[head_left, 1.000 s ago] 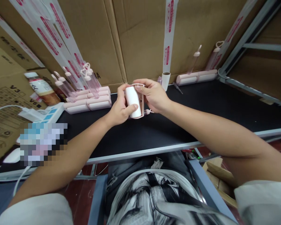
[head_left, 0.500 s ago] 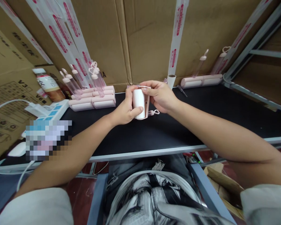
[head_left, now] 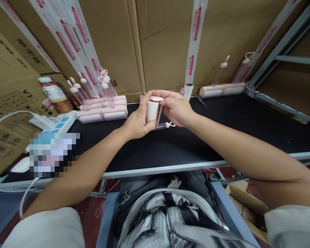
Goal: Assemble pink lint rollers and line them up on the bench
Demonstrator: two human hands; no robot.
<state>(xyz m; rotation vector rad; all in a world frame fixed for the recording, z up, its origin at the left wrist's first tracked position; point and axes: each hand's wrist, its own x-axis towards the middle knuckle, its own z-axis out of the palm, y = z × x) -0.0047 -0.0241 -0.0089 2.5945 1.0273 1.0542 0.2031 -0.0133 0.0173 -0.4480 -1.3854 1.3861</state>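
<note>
My left hand [head_left: 135, 123] is wrapped round a white rounded housing [head_left: 152, 112], its thumb low on the front. A pale pink oval cap [head_left: 157, 99] lies at the housing's top end, pinched at its right side by the fingers of my right hand [head_left: 180, 109]. Whether the cap is fully seated I cannot tell. Along the housing's right side shows a narrow pinkish strip [head_left: 159, 114]. Just below my hands is a clear tube with a pink heart-shaped loop [head_left: 162, 126], partly hidden by my left hand.
Pink-and-white units with clear tubes [head_left: 103, 112] stand at the left back; similar ones [head_left: 222, 90] are at the right back. A white cup-like piece [head_left: 188, 91] and a small dark tool [head_left: 200, 101] lie behind my right hand. A bottle [head_left: 56, 94] and power strip [head_left: 58, 124] occupy the left.
The housing has tipped, so its top end now faces me more. The cap, seen nearly edge-on before, now shows its flat face. Both hands keep their hold.
</note>
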